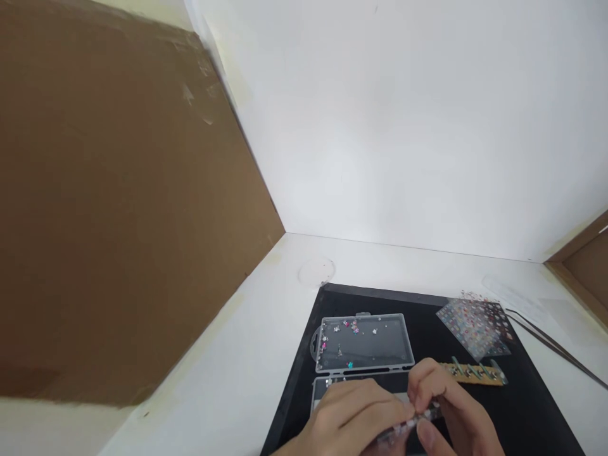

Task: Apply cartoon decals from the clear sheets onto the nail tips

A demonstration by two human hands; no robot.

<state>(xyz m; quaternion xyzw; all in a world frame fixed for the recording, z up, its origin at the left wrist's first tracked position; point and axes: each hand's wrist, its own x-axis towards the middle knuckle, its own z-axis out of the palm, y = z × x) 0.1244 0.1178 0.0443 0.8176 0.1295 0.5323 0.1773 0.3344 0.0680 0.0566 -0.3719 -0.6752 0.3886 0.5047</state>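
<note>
Near the bottom of the head view, my left hand [351, 415] and my right hand [449, 405] meet on a small clear strip [430, 413] dotted with shiny bits. The fingers of both hands are closed on it; its lower end is partly hidden by them. Just beyond my left hand lies an open clear plastic case [365, 342] with small colourful gems in its lid; its nearer half is partly covered by that hand. Behind my right hand, a tan strip [475, 373] carries several greenish sticks.
A black mat [527, 405] lies under everything. Sticker sheets [475, 326] rest at its back right, beside dark tweezers [555, 347]. A faint clear disc [316, 272] lies behind the mat. A brown panel [118, 209] stands left, with a white wall [403, 126] behind.
</note>
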